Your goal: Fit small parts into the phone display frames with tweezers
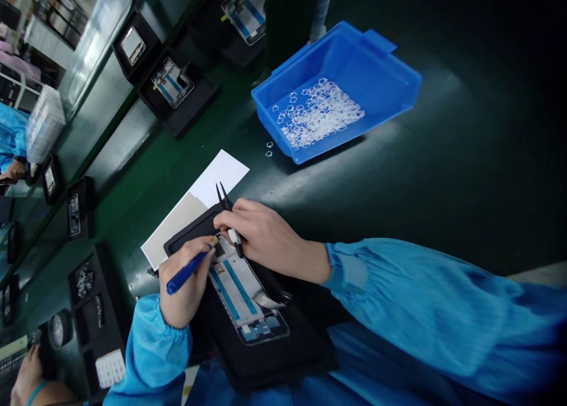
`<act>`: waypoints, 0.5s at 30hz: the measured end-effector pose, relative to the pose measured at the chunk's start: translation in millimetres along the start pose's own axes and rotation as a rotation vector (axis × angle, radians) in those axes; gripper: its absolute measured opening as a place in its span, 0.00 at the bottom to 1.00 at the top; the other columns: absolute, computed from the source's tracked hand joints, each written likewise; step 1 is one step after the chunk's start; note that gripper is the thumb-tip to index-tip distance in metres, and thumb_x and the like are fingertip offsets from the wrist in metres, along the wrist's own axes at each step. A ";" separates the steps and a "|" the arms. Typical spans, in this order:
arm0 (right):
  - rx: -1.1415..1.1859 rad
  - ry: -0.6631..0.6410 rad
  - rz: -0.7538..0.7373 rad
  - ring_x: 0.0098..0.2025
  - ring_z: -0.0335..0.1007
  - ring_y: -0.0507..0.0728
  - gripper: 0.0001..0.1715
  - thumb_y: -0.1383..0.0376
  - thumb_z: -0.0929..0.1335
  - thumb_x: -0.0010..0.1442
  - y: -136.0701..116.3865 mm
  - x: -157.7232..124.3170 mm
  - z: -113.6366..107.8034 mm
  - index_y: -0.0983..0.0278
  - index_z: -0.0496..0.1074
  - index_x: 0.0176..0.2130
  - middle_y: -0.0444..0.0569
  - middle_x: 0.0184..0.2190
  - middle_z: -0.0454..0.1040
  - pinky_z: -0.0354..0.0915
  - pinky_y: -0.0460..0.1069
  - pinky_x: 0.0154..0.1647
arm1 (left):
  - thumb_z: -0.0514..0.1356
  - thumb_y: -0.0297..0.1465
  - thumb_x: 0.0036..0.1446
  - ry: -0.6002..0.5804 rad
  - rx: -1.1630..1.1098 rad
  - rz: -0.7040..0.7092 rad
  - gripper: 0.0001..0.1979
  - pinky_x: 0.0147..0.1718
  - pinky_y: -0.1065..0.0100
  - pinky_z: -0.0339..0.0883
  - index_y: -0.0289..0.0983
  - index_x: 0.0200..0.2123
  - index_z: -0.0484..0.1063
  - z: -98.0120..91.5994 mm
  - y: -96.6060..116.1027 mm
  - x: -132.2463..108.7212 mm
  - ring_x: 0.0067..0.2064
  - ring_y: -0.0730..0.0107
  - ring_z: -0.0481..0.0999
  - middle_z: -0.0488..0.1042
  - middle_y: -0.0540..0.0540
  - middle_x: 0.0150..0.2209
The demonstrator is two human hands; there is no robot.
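My left hand (182, 288) is closed around a blue pen-like tool (188, 270), whose tip touches the top end of a phone frame (245, 297). The frame lies in a black holder tray (274, 353) right in front of me. My right hand (261, 235) is closed on black tweezers (227, 208), whose points stick up past the fingers, and it rests on the same end of the frame. Both arms wear blue sleeves. Under the tray's far end lie a white sheet (221, 171) and a grey sheet (172, 226).
A blue bin (381, 69) with several small white square parts stands beyond my hands; two parts (269, 149) lie loose by it. Black trays with phone frames (172, 82) line a conveyor on the left. Another person's hand (26, 373) shows at bottom left.
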State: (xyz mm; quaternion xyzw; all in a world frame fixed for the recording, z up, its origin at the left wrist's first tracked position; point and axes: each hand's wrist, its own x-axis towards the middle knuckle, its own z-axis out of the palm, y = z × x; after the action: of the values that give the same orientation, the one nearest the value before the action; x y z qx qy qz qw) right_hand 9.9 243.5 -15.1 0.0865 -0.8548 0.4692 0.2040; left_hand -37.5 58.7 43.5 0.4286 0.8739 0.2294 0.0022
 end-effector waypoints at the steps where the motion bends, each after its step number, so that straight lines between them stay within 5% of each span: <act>1: 0.000 0.005 -0.004 0.32 0.59 0.57 0.12 0.80 0.62 0.59 0.0 0.2 0.1 0.64 0.67 0.37 0.45 0.27 0.66 0.54 0.49 0.31 | 0.60 0.26 0.63 -0.011 0.003 -0.008 0.07 0.40 0.69 0.77 0.41 0.42 0.66 -0.5 0.4 1.7 0.44 0.67 0.82 0.81 0.47 0.42; 15: 0.008 0.025 -0.023 0.33 0.62 0.57 0.09 0.78 0.65 0.60 2.6 0.2 0.9 0.65 0.68 0.37 0.46 0.28 0.69 0.57 0.49 0.32 | 0.61 0.28 0.61 -0.157 -0.087 -0.074 0.06 0.42 0.66 0.76 0.41 0.41 0.68 -17.7 -8.3 27.4 0.43 0.64 0.82 0.80 0.49 0.40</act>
State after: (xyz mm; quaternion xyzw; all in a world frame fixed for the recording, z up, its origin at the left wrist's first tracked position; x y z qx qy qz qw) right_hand 8.6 244.1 -17.4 0.0914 -0.8492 0.4715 0.2195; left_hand -64.5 67.8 61.3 0.4122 0.8755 0.2326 0.0977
